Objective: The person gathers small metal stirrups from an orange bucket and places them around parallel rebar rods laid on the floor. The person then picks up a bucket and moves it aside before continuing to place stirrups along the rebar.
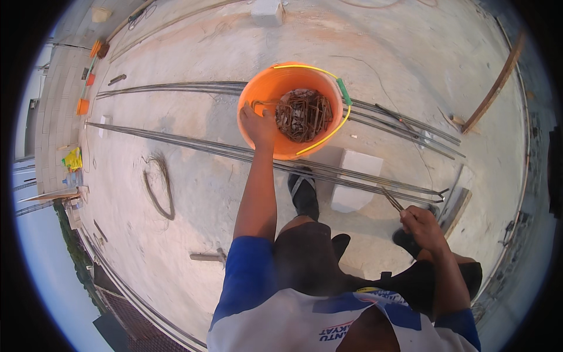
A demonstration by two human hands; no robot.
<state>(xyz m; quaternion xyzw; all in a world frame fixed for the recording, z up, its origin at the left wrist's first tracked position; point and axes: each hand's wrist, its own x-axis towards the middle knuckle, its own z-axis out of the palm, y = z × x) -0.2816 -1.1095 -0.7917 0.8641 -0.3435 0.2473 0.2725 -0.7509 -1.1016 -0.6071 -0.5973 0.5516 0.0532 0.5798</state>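
Observation:
An orange bucket with a yellow handle and green grip stands in front of me, across long steel bars. Inside it lies a pile of rusty bent metal stirrups. My left hand reaches over the bucket's near left rim, its fingers closed around the end of a thin rusty stirrup. Low on the right, my right hand is closed on thin dark metal rods that point up and left. The fist hides their lower ends.
Two bundles of long steel bars cross the concrete floor. White blocks prop the near bundle. A hammer and a coil of wire lie to the left. A curved wooden piece and planks are at the right.

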